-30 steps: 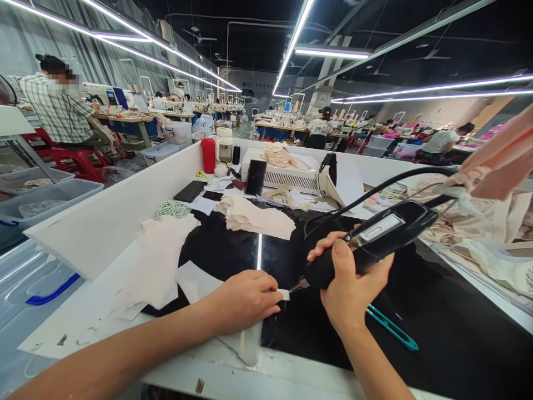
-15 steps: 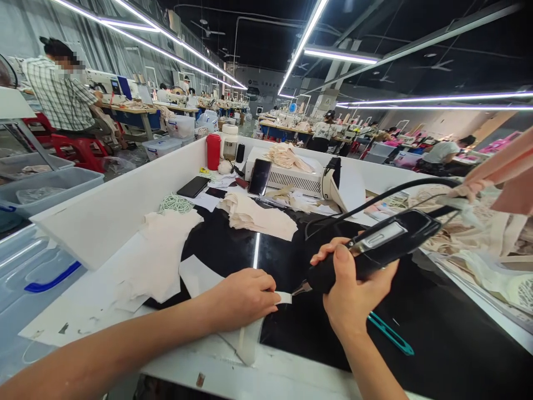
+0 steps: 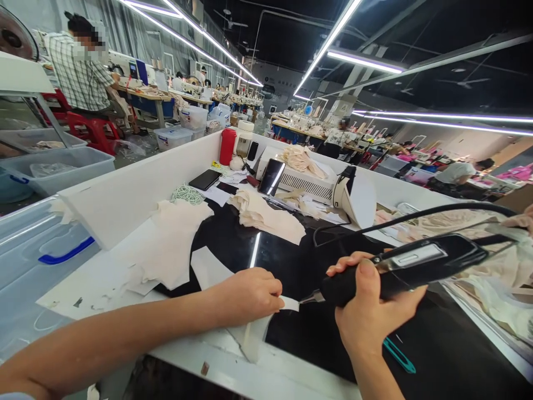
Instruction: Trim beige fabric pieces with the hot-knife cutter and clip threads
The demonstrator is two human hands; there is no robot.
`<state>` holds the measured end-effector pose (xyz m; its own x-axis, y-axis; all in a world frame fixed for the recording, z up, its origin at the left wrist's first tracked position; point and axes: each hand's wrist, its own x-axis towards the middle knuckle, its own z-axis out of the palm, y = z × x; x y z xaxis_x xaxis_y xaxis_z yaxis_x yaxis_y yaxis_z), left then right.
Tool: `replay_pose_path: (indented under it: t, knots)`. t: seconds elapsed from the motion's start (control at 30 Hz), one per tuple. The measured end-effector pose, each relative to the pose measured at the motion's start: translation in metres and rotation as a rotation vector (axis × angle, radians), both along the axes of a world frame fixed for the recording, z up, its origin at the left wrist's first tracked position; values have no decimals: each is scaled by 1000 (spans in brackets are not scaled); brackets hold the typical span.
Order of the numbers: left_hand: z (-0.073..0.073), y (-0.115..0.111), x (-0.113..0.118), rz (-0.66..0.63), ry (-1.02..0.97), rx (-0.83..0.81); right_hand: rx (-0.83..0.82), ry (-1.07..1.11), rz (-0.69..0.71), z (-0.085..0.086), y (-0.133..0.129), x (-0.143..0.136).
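Note:
My left hand (image 3: 256, 297) is closed, pinching a short white strip (image 3: 290, 303) whose free end sticks out to the right over the black tabletop (image 3: 308, 347). White sheet pieces (image 3: 208, 268) lie under and beside the left forearm. My right hand (image 3: 370, 322) is wrapped around a thick black corded hand tool (image 3: 437, 265) with a silver panel. Its narrow metal tip (image 3: 310, 298) points left, right at the strip's end; whether they touch I cannot tell. Near the right wrist lies a teal, narrow looped tool (image 3: 400, 355).
Cream fabric pieces (image 3: 270, 216) and a larger stack (image 3: 170, 239) lie farther back. Behind them are phones (image 3: 272, 176), a red cup (image 3: 227, 147) and a vented white box (image 3: 308, 180). The tool's cable (image 3: 400, 219) arches rightward over heaped fabric. A person (image 3: 79, 72) sits at far left.
The view has tilted and shifted. My right hand and the tool have swung slightly right and down, the tip staying at the strip's end. Pink cloth at upper right has left view.

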<state>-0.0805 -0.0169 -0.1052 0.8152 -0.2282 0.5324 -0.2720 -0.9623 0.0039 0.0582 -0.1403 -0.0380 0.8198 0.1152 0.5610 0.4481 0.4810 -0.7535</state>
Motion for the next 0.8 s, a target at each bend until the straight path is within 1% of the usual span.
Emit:
replay_pose_path:
  t: [0.43, 0.63, 0.8]
  knots:
    - [-1, 0, 0, -49, 45, -11, 31, -3, -43, 2, 0, 3]
    - [-5, -1, 2, -34, 37, -5, 56, 16, 20, 8, 9, -7]
    - [-7, -2, 3, -14, 30, 33, 53, 22, 79, 5, 16, -13]
